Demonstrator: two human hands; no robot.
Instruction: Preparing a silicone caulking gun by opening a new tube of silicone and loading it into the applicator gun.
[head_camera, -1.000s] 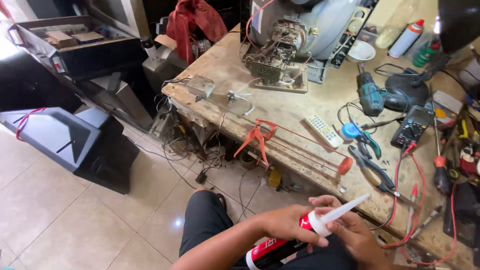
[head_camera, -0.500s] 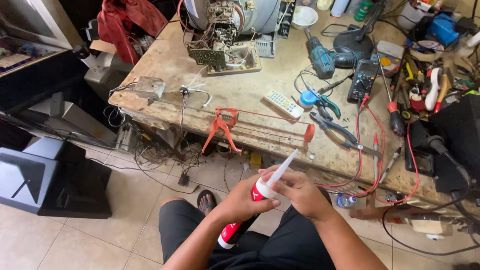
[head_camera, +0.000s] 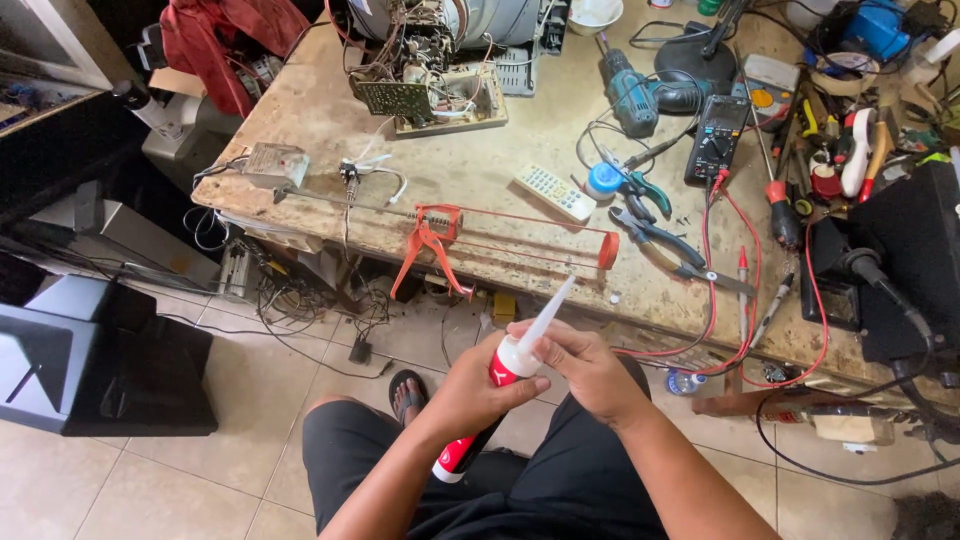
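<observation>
A: Where do we have the sealant cartridge (head_camera: 480, 425) right now?

B: Over our lap, just off the front edge of the workbench (head_camera: 480, 190). Its long axis runs on a slant: the base points down toward our left thigh, and the white nozzle (head_camera: 548, 318) points up and away toward the bench

A: And our hands?

B: Our left hand (head_camera: 470, 390) wraps closed around the upper body of the tube, just under the shoulder. Our right hand (head_camera: 585, 365) pinches its fingers narrowly at the base of the nozzle, so both touch the cartridge at its top end, with the right one nearer the tip

A: How does the tube look?

B: Red and black body with a white band, and a long tapered white nozzle standing straight in line with it. We cannot tell whether the tip is cut

A: What lies beyond it?

B: The orange caulking gun (head_camera: 470, 240) lies flat along the bench edge, directly ahead of the nozzle, its frame running left to right, apart from both hands
</observation>
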